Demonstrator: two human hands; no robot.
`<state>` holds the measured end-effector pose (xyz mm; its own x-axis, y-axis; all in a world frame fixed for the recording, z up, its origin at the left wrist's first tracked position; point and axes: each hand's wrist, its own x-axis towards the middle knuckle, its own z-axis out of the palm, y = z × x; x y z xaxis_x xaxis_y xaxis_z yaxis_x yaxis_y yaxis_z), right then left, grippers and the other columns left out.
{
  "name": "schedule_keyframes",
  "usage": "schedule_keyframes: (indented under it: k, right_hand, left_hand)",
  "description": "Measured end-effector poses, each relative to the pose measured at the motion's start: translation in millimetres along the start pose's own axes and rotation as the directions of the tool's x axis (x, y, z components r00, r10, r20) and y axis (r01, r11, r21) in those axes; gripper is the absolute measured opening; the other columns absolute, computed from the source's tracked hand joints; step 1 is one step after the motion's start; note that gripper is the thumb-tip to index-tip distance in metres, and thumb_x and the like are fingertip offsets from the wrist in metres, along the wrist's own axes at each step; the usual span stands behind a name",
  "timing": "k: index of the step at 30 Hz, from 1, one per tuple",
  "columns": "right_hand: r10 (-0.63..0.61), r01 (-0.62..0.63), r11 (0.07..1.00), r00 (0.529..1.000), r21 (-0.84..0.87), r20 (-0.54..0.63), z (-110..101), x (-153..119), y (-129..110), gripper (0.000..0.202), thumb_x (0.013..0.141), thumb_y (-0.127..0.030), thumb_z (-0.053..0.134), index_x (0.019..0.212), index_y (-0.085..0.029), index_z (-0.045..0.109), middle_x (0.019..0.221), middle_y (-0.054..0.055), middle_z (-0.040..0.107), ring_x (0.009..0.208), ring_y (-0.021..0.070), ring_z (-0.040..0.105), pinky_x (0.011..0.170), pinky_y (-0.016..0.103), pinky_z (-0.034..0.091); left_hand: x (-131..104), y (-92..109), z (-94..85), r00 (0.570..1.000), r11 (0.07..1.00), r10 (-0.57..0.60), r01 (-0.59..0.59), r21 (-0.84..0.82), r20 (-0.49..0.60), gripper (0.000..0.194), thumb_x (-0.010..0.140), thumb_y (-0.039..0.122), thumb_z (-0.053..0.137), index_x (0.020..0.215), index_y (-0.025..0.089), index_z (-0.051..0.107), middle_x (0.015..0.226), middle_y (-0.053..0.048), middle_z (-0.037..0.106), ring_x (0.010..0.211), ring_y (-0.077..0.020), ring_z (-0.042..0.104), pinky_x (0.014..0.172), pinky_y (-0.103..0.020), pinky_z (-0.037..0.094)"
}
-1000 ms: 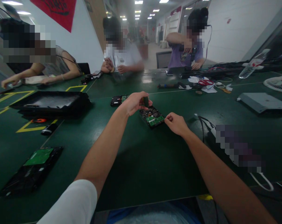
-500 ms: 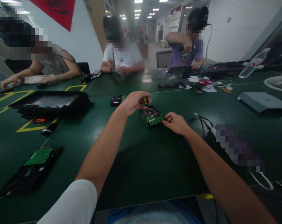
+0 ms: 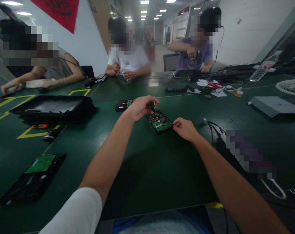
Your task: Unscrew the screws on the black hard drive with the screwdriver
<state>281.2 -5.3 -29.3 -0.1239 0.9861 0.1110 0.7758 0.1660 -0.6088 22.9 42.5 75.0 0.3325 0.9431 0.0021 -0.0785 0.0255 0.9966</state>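
Note:
A hard drive (image 3: 162,125) with a green circuit board lies on the table, circuit side up. My left hand (image 3: 145,106) is closed around the black and yellow handle of a screwdriver (image 3: 153,106), held upright above the far left part of the drive. The screwdriver's tip is too small to make out against the drive. At the drive's right corner, the thumb and fingers of my right hand (image 3: 184,128) are pinched together on its edge. Just beyond my left hand lies a second hard drive (image 3: 121,104), partly hidden by that hand.
Left stand a black tray (image 3: 52,109), an orange object (image 3: 40,125) and a black device with a green board (image 3: 37,174). A power strip (image 3: 250,152), silver box (image 3: 276,106), red scissors (image 3: 214,85) and bottle (image 3: 265,66) are right. Three people sit across the table (image 3: 147,182).
The screwdriver's handle has turned slightly in my left hand. My right hand has slid a little to the right along the drive's corner. A person across the table has lowered a raised hand.

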Motion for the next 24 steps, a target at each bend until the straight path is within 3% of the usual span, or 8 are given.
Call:
schedule_keyframes:
  k: [4, 8, 12, 17, 24]
  right_hand:
    - [0.016, -0.018, 0.999, 0.999, 0.030, 0.047, -1.2, -0.4, 2.6, 0.013, 0.089, -0.024, 0.064, 0.101, -0.021, 0.068, 0.092, 0.003, 0.073, 0.075, 0.0154, 0.067, 0.071, 0.029, 0.050]
    - [-0.003, 0.003, 1.000, 1.000, 0.003, 0.031, -1.5, -1.5, -0.6, 0.024, 0.087, -0.026, 0.068, 0.110, -0.021, 0.064, 0.093, 0.002, 0.072, 0.076, 0.0159, 0.066, 0.071, 0.030, 0.049]
    - [-0.057, 0.059, 0.995, 0.998, -0.078, 0.022, 0.5, -5.4, -8.2, 0.047, 0.083, -0.038, 0.073, 0.124, -0.021, 0.057, 0.108, 0.007, 0.069, 0.089, 0.0213, 0.066, 0.073, 0.033, 0.050]
    - [-0.069, 0.064, 0.987, 0.997, -0.144, -0.027, 5.1, -13.3, -19.5, 0.069, 0.081, -0.059, 0.073, 0.136, -0.023, 0.051, 0.132, 0.014, 0.056, 0.108, 0.0304, 0.064, 0.088, 0.042, 0.053]
    - [-0.067, 0.063, 0.981, 0.998, -0.184, -0.016, 6.5, -16.7, -25.5, 0.072, 0.083, -0.065, 0.069, 0.139, -0.024, 0.049, 0.134, 0.015, 0.054, 0.109, 0.0333, 0.064, 0.090, 0.046, 0.053]
  left_hand:
    - [-0.6, 0.7, -0.3, 0.998, 0.999, -0.028, 0.030, -0.034, 0.048, 0.025, 0.085, 0.035, 0.063, 0.095, 0.013, 0.070, 0.088, -0.011, 0.072, 0.079, -0.0189, 0.069, 0.055, -0.024, 0.049]
    - [0.1, 1.0, 0.9, 0.998, 0.995, -0.059, 0.059, -0.081, -0.006, 0.020, 0.085, 0.033, 0.062, 0.094, 0.015, 0.062, 0.089, -0.013, 0.075, 0.082, -0.0217, 0.073, 0.055, -0.025, 0.049]
    - [0.1, 0.8, 1.0, 0.998, 0.991, -0.068, 0.066, -0.116, -0.015, 0.018, 0.084, 0.032, 0.060, 0.090, 0.016, 0.061, 0.090, -0.013, 0.075, 0.083, -0.0214, 0.073, 0.060, -0.026, 0.052]
    - [0.5, 0.2, -1.2, 0.999, 0.998, -0.034, 0.034, -0.055, -0.008, 0.020, 0.082, 0.033, 0.061, 0.083, 0.014, 0.068, 0.087, -0.010, 0.071, 0.076, -0.0168, 0.067, 0.057, -0.024, 0.049]
    - [1.5, -0.3, -4.4, 0.999, 0.999, -0.033, 0.033, -0.043, 0.020, 0.023, 0.083, 0.034, 0.062, 0.088, 0.013, 0.070, 0.084, -0.010, 0.070, 0.077, -0.0182, 0.067, 0.057, -0.025, 0.051]
